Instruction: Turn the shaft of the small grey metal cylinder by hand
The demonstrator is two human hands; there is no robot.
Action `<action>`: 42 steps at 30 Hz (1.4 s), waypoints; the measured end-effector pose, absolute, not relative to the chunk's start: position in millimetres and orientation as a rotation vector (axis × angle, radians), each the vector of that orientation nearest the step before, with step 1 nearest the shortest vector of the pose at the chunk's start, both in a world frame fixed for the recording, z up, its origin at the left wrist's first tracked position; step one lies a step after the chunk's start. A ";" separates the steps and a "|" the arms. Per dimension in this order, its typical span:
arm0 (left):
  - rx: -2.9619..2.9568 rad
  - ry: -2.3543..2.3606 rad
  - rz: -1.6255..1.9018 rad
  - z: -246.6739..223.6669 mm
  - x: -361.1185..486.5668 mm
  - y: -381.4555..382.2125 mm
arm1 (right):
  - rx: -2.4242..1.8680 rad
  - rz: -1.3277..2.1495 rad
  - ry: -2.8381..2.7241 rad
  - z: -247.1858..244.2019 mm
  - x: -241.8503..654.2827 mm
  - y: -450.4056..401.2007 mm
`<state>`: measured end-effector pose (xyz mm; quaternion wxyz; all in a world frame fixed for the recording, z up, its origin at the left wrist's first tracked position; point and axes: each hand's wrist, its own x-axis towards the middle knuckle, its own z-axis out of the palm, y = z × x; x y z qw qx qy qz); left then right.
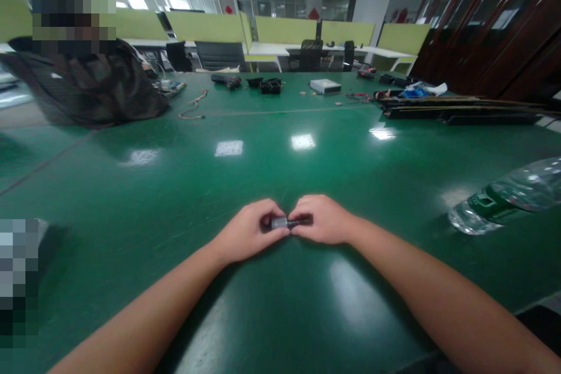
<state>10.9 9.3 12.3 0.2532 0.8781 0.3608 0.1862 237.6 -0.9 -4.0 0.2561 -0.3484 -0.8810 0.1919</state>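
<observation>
A small, slim dark object with a grey band round its middle point(279, 222) lies crosswise between my hands, low over the green table point(263, 175); its exact kind is too small to make out. The thumb and fingers of my left hand point(248, 231) close round its wider, banded left part. At the narrower black right part, my right hand point(322, 219) grips with curled fingers. Both sets of fingertips nearly meet at the object's middle, and they hide some of its ends.
A clear plastic bottle with a green label point(504, 201) lies on its side at the right. Back left stands a large dark bag point(105, 87). Along the far side are a white box point(325, 86), black gadgets point(270, 86), a cord point(193, 108) and long dark strips point(438, 111).
</observation>
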 end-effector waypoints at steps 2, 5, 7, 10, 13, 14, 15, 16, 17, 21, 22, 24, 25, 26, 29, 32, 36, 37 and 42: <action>2.383 0.990 0.509 11.9 10.7 9.3 | -0.941 0.518 -2.390 -3.5 237.6 -1.4; 2.390 0.991 0.513 11.9 10.5 9.3 | -0.934 0.508 -2.402 -3.4 238.0 -1.2; 2.392 0.980 0.513 12.3 10.3 9.3 | -0.933 0.510 -2.411 -3.5 238.4 -0.8; 2.395 0.971 0.505 13.1 10.5 9.3 | -0.937 0.522 -2.416 -3.3 239.2 -0.6; 2.395 0.969 0.496 14.2 11.0 9.2 | -0.943 0.527 -2.417 -2.7 240.0 -0.8; 2.395 0.968 0.491 14.6 11.2 9.3 | -0.943 0.527 -2.419 -2.3 240.3 -0.9; 2.395 0.971 0.486 14.8 11.3 9.3 | -0.944 0.525 -2.421 -1.9 240.6 -1.0; 2.396 0.973 0.483 15.0 11.4 9.3 | -0.944 0.522 -2.425 -1.4 240.9 -1.0; 2.397 0.975 0.481 15.1 11.4 9.4 | -0.944 0.516 -2.431 -0.9 241.1 -1.0; 2.396 0.974 0.483 14.4 11.0 9.8 | -0.941 0.500 -2.446 0.8 241.4 -1.0; 2.396 0.975 0.483 14.2 10.9 9.9 | -0.940 0.503 -2.445 1.1 241.5 -1.2; 2.398 0.975 0.483 14.0 10.7 10.2 | -0.939 0.510 -2.444 1.7 241.7 -1.5; 2.399 0.974 0.482 13.9 10.6 10.3 | -0.941 0.511 -2.444 1.9 241.9 -1.6; 2.400 0.974 0.480 14.0 10.6 10.4 | -0.944 0.512 -2.444 2.0 242.2 -1.7; 2.399 0.971 0.478 14.2 10.5 10.4 | -0.951 0.514 -2.445 2.5 243.4 -1.5; 2.393 0.971 0.481 14.1 10.5 10.1 | -0.951 0.512 -2.447 3.0 244.8 -1.1; 2.386 0.978 0.492 13.6 10.4 9.8 | -0.961 0.510 -2.450 3.6 246.3 -1.0; 2.386 0.976 0.494 13.5 10.4 9.8 | -0.962 0.511 -2.450 3.7 246.6 -1.0; 2.392 0.962 0.491 14.2 10.4 10.1 | -0.978 0.525 -2.445 5.2 247.9 -1.2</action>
